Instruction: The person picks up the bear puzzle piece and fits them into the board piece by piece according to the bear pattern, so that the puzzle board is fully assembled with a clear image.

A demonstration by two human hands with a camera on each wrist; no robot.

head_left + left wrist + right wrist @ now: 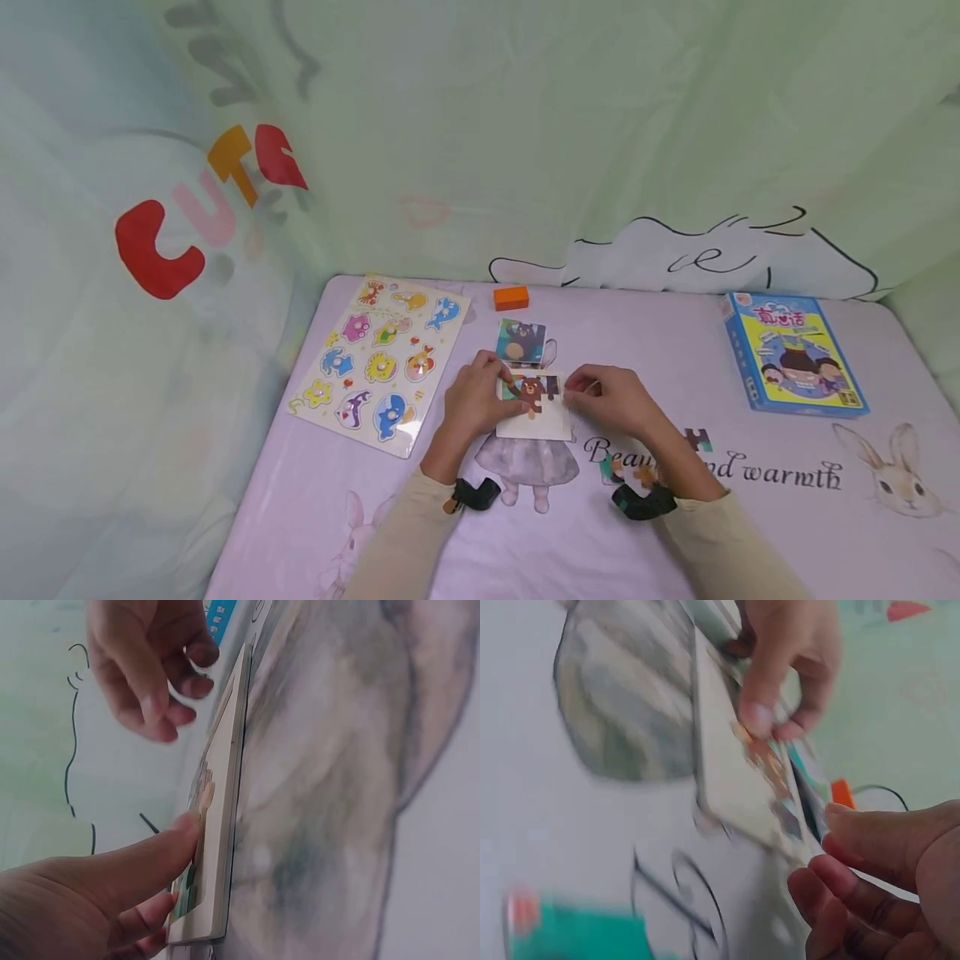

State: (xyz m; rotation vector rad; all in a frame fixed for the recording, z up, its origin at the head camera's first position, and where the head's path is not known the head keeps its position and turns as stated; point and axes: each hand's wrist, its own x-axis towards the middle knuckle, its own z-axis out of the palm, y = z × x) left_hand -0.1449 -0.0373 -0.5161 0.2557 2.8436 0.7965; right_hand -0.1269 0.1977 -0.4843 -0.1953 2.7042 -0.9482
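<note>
A shallow white puzzle tray (553, 423) lies on the bed-like surface, partly filled along its upper side with jigsaw pieces showing a brown bear (532, 387). My left hand (474, 398) holds the tray at its left side, the thumb (176, 836) on the bear pieces and the fingers bent at the edge. At the tray's right edge is my right hand (611, 398), its fingers loosely bent with nothing seen between them. Just beyond the tray lies a bear picture card (521, 342). Loose jigsaw pieces (645, 476) lie below my right wrist, partly hidden by it.
An animal peg board (372, 364) lies to the left. Behind the card sits an orange block (512, 297). Over on the right is a blue and yellow game box (798, 354), with another jigsaw piece (699, 439) nearer me. Printed curtains (480, 150) hang along the back.
</note>
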